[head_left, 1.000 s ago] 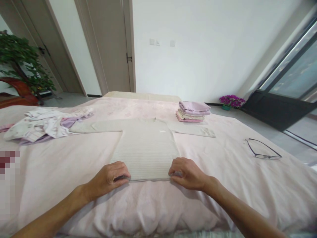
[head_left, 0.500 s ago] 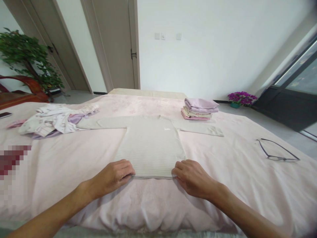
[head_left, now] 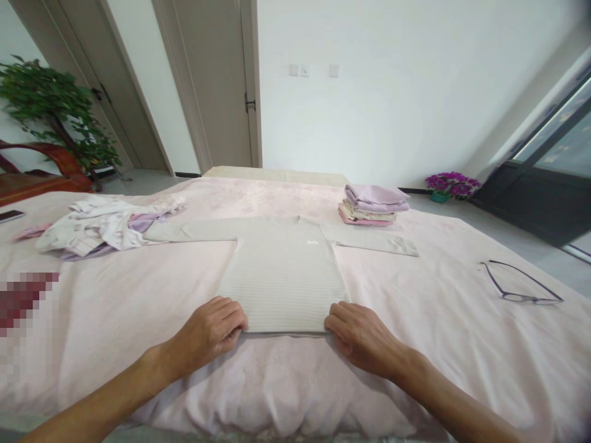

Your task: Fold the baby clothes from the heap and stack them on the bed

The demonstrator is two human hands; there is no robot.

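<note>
A pale grey-green, finely striped long-sleeved shirt (head_left: 285, 280) lies flat in front of me, its neck pointing away and both sleeves spread sideways. My left hand (head_left: 219, 329) is closed on the left corner of its bottom hem. At the right corner of that hem, my right hand (head_left: 353, 332) grips the cloth with curled fingers. Thumbs and fingertips are partly hidden against the fabric. The left sleeve's end reaches a heap of crumpled clothes (head_left: 104, 227), white and lilac. Beyond the right sleeve stands a folded stack of clothes (head_left: 373, 203), with a lilac piece on top.
A pink sheet (head_left: 152, 295) covers the bed under the shirt. Eyeglasses (head_left: 526, 298) lie at the right, and a phone (head_left: 10, 216) rests at the far left. Behind are a wooden chair (head_left: 60, 160), a leafy plant (head_left: 46, 101) and purple flowers (head_left: 451, 184) on the floor.
Both hands stay at the hem corners and have shifted only slightly, the left one a little leftward, the right one a little rightward. The hem looks straighter between them.
</note>
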